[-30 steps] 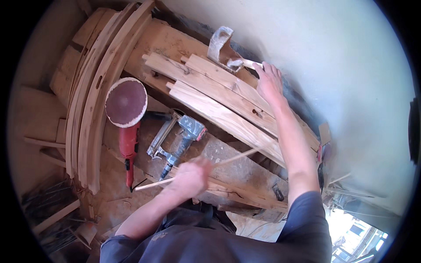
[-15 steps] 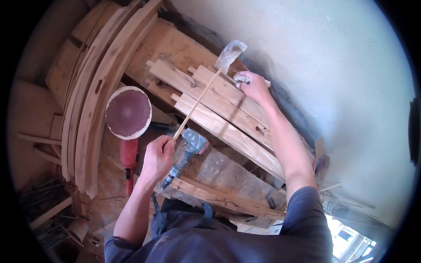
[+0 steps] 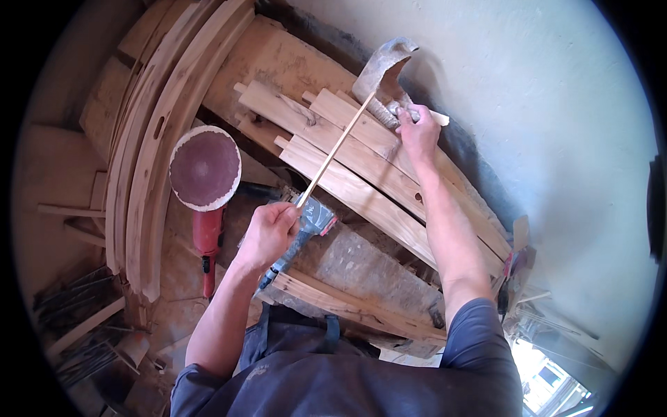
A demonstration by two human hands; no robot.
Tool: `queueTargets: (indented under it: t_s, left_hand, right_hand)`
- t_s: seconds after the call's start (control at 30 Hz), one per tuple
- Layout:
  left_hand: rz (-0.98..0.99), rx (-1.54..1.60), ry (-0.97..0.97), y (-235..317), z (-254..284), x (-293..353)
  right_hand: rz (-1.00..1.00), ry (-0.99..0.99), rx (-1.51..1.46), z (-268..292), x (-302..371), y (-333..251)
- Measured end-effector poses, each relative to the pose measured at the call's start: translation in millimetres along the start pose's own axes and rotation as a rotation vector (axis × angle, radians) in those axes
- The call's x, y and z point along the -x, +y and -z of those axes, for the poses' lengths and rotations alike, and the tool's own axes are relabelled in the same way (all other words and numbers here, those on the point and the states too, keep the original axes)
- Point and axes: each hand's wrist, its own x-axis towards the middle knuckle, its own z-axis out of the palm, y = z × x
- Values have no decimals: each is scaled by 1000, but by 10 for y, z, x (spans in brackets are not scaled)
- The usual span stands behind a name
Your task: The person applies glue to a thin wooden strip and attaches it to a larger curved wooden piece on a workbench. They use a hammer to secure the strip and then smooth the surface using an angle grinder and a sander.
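Note:
A thin wooden stick [image 3: 338, 144] slants up and away from my left hand [image 3: 271, 233], which is closed around its near end. Its far tip meets a curved, translucent-grey piece [image 3: 379, 68] with a brownish inside, like a cut-open plastic container. My right hand [image 3: 420, 139] pinches the whitish, crusted lower end of that piece. A short pale strip shows beside my right fingers; I cannot tell whether they hold it. Below both hands lie several planed boards [image 3: 354, 189] with narrow tenons on their far ends.
A blue-grey power tool [image 3: 316, 217] lies just beyond my left wrist. Left of it stands a red sander [image 3: 206, 233] with a round, maroon disc facing up. Long curved timbers [image 3: 167, 115] rest at the far left, and a pale wall [image 3: 542, 104] rises on the right.
Both hands have moved up and to the right with the stick and the curved piece. The curved piece has turned, showing more of its brown inside.

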Motion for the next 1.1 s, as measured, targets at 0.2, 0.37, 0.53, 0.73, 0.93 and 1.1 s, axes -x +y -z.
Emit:
queueTargets:
  t_s: [0.2, 0.37, 0.53, 0.73, 0.93, 1.1]
  left_hand:
    - [58, 307, -161, -82, 21, -7]
    - [57, 387, -221, -94, 53, 14]
    - [106, 487, -250, -55, 68, 59]
    - [67, 635, -332, -85, 76, 44]
    - [78, 584, -268, -52, -2, 46]
    - [58, 432, -250, 29, -93, 40]
  right_hand:
    - [291, 136, 143, -51, 19, 305]
    - [432, 119, 301, -72, 123, 305]
    - [412, 208, 221, -76, 171, 272]
    - [499, 251, 170, 13, 218, 280]
    - [-122, 229, -513, 83, 208, 297]
    - [-411, 249, -864, 257, 202, 302]
